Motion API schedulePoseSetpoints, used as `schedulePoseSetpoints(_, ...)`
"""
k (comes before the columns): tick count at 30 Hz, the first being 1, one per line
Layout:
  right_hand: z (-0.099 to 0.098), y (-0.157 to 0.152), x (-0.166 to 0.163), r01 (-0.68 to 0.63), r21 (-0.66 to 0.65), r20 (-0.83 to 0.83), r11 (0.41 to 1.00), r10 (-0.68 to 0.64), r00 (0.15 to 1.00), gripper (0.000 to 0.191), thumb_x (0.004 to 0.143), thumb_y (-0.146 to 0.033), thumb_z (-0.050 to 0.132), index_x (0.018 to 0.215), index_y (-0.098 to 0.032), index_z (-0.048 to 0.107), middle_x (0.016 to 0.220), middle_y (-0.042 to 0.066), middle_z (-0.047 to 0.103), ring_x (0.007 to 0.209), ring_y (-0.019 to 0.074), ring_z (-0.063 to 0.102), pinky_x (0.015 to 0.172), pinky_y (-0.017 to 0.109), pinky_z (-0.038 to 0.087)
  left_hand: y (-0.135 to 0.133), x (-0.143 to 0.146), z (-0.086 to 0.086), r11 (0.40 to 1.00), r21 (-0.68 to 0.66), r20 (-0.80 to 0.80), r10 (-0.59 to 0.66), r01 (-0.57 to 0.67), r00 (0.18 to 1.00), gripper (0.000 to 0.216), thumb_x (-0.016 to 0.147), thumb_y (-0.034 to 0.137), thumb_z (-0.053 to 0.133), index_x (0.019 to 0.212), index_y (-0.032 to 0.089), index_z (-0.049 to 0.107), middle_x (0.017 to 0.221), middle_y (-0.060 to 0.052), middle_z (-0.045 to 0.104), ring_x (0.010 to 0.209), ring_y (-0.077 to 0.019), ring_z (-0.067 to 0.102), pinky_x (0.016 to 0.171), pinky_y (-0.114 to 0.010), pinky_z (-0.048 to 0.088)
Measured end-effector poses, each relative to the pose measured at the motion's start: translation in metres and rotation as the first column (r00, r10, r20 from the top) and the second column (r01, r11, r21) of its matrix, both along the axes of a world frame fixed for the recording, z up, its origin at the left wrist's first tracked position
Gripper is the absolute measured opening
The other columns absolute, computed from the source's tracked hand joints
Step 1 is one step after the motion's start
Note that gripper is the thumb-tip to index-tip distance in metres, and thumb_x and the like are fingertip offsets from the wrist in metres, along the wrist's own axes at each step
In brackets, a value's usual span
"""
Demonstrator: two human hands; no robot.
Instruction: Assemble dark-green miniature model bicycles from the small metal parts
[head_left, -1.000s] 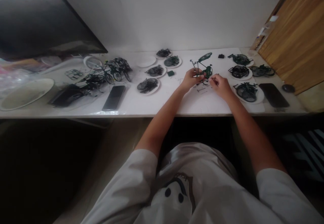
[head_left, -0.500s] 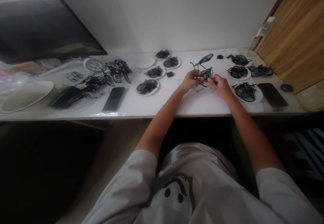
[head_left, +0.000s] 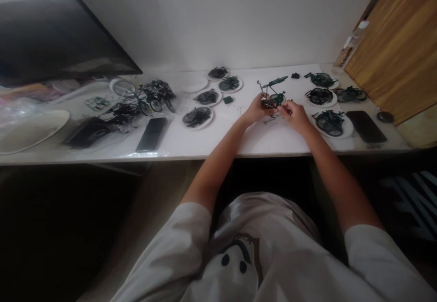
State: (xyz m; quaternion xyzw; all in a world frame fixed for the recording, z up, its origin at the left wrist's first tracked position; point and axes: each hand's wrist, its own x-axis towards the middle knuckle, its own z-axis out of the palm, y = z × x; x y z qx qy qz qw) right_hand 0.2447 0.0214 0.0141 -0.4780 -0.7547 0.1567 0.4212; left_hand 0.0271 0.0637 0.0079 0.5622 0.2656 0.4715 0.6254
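A small dark green model bicycle (head_left: 277, 83) is held up over the white sheet (head_left: 218, 140), its frame tilted. My left hand (head_left: 256, 109) grips it from the left, fingers closed around its lower part. My right hand (head_left: 294, 113) pinches at the bicycle's lower right side, thumb and fingertips together near the left thumb. Whether a tiny part sits in that pinch is too small to make out. A few thin loose pieces (head_left: 269, 121) lie on the sheet just below the hands.
White plates with dark bicycle parts stand left (head_left: 208, 121) and right (head_left: 348, 129) of the hands. Phones lie at left (head_left: 152, 133) and right (head_left: 366, 127). Finished-looking model bicycles (head_left: 157, 93) cluster on the left, near a basin (head_left: 61, 122). A bottle (head_left: 357, 38) leans by the wooden board (head_left: 399, 42).
The model bicycle has turned in my hands, so the wheel at its top now appears nearly edge-on. Both hands stay close together in almost the same place.
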Motion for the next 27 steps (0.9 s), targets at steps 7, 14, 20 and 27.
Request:
schedulePoseSetpoints(7,0.007,-0.005,-0.001,0.013,0.013,0.021,1.0,-0.013,1.0,0.066,0.107,-0.088,0.043,0.093,-0.027,0.065,0.075,0.004,0.068,0.07,0.0232,0.06,0.07,0.037,0.045,-0.004,-0.002,0.004,1.0,-0.003,0.004,0.0,0.0,1.0,0.077,0.061,0.019,0.104,0.107,0.026,0.043,0.104,-0.001,0.076,0.086,-0.0134,0.073,0.086,-0.034,0.062)
schedulePoseSetpoints(14,0.0,0.003,0.004,0.16,0.064,0.021,0.985,-0.161,0.987,0.062,0.107,-0.088,0.043,0.102,-0.029,0.062,0.082,0.007,0.071,0.075,0.0275,0.066,0.073,0.04,0.046,-0.003,-0.002,0.004,1.0,-0.011,0.018,0.006,-0.005,1.0,0.079,0.058,0.019,0.105,0.107,0.026,0.043,0.103,0.0,0.075,0.085,-0.0128,0.073,0.088,-0.035,0.061)
schedulePoseSetpoints(20,-0.001,0.004,0.007,0.154,0.022,0.019,0.988,-0.154,0.988,0.059,0.108,-0.085,0.046,0.115,-0.029,0.063,0.075,0.003,0.066,0.071,0.0272,0.064,0.071,0.04,0.045,-0.003,-0.002,0.003,1.0,0.003,0.03,-0.012,0.012,0.999,0.079,0.059,0.021,0.105,0.107,0.026,0.043,0.104,-0.001,0.075,0.087,-0.0133,0.073,0.088,-0.033,0.06)
schedulePoseSetpoints(27,0.001,0.002,0.004,0.09,0.037,0.023,0.995,-0.09,0.996,0.057,0.108,-0.083,0.045,0.102,-0.029,0.061,0.079,0.004,0.069,0.072,0.0239,0.061,0.071,0.038,0.046,-0.002,-0.003,0.003,1.0,-0.002,0.006,0.003,-0.003,1.0,0.077,0.058,0.02,0.105,0.107,0.025,0.046,0.108,-0.002,0.075,0.091,-0.0157,0.074,0.094,-0.038,0.061)
